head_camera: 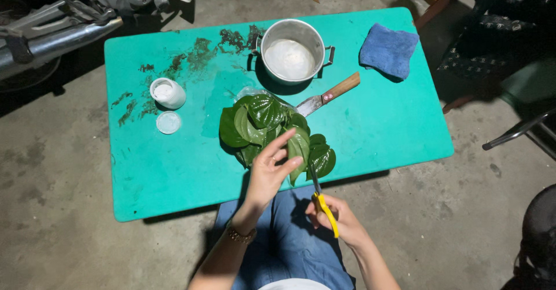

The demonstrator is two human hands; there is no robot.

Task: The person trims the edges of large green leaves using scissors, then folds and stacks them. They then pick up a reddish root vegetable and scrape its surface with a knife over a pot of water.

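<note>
My left hand (269,171) pinches a folded green leaf (298,151) at the near edge of the turquoise table (174,168). My right hand (341,217) grips yellow-handled scissors (324,209) whose blades point up toward that leaf's base. A pile of dark green heart-shaped leaves (258,122) lies on clear plastic just beyond my left hand. More leaves (321,157) lie to the right of the held leaf.
A metal pot (292,49) with white contents stands at the back. A wooden-handled knife (327,96) lies beside it, a blue cloth (388,49) at the back right. A small white jar (168,93) and its lid (168,122) sit left. A motorbike (69,12) is parked beyond.
</note>
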